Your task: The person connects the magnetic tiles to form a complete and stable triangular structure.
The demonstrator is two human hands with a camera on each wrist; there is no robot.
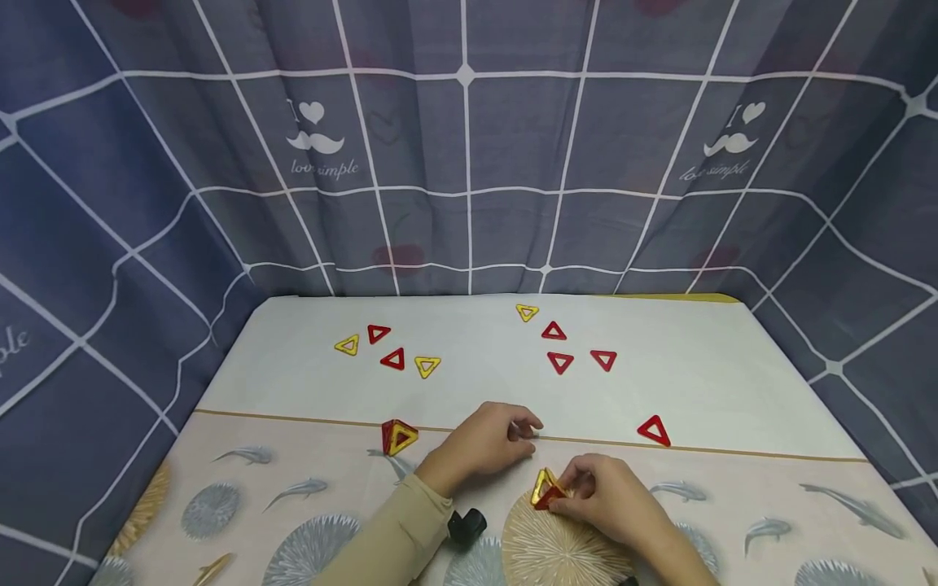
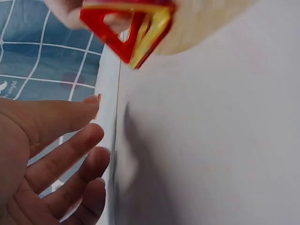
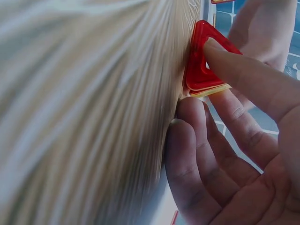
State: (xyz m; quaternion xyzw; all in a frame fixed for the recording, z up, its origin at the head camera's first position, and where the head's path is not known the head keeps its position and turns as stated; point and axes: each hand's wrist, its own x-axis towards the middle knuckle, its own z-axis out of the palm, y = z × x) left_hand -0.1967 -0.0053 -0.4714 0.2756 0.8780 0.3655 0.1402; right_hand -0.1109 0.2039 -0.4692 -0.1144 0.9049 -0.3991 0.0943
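Observation:
A small pyramid of red and yellow triangular frames stands on the patterned cloth near the front middle. My right hand pinches it between thumb and fingers from the right side. The right wrist view shows the thumb pressed on a red triangle face. My left hand hovers just to the left and behind, fingers loosely bent, holding nothing; in the left wrist view its fingers are apart from the pyramid. Left of my left hand sits another red and yellow pyramid.
Loose yellow and red triangles lie at the back left. More red triangles and a yellow one lie at the back right. One red triangle lies nearer, right of my hands. A grid-patterned curtain surrounds the table.

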